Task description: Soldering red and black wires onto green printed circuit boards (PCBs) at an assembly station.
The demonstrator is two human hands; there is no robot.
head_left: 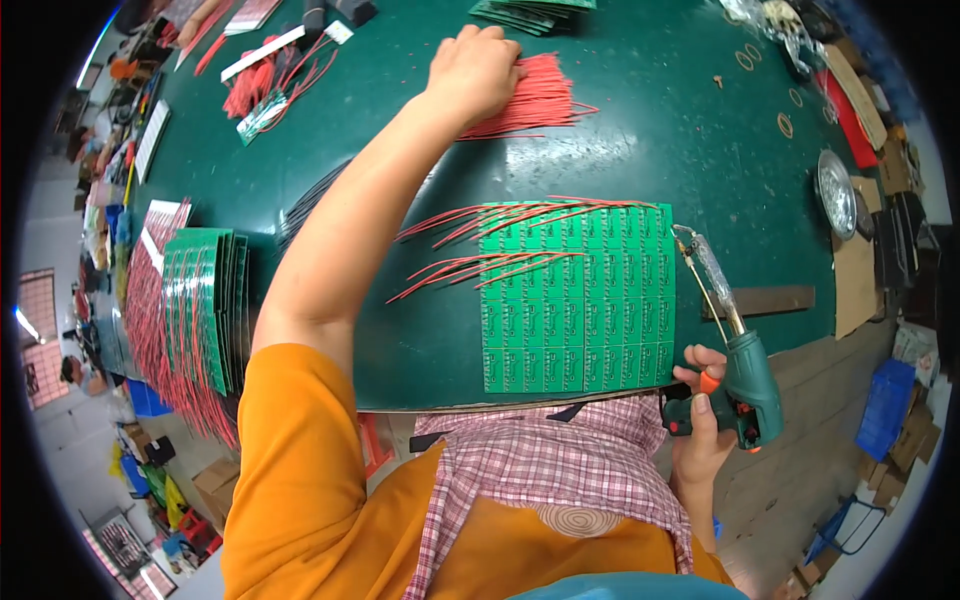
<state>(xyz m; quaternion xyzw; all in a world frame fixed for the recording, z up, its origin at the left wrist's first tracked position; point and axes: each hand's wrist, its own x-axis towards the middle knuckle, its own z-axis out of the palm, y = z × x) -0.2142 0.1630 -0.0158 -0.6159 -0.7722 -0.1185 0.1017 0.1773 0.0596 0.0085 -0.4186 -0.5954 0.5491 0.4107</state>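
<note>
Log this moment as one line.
left hand: on pile of thin red wires | right hand: holding green plastic soldering gun | green rectangular circuit panel: on green table

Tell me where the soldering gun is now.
In the head view, the soldering gun is right of centre, held in the right hand, its tip pointing up near the top right corner of the flat green board.

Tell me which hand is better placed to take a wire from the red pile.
Probably the left: the left hand rests at the red wires, while the right hand holds the soldering gun near the green board.
</note>
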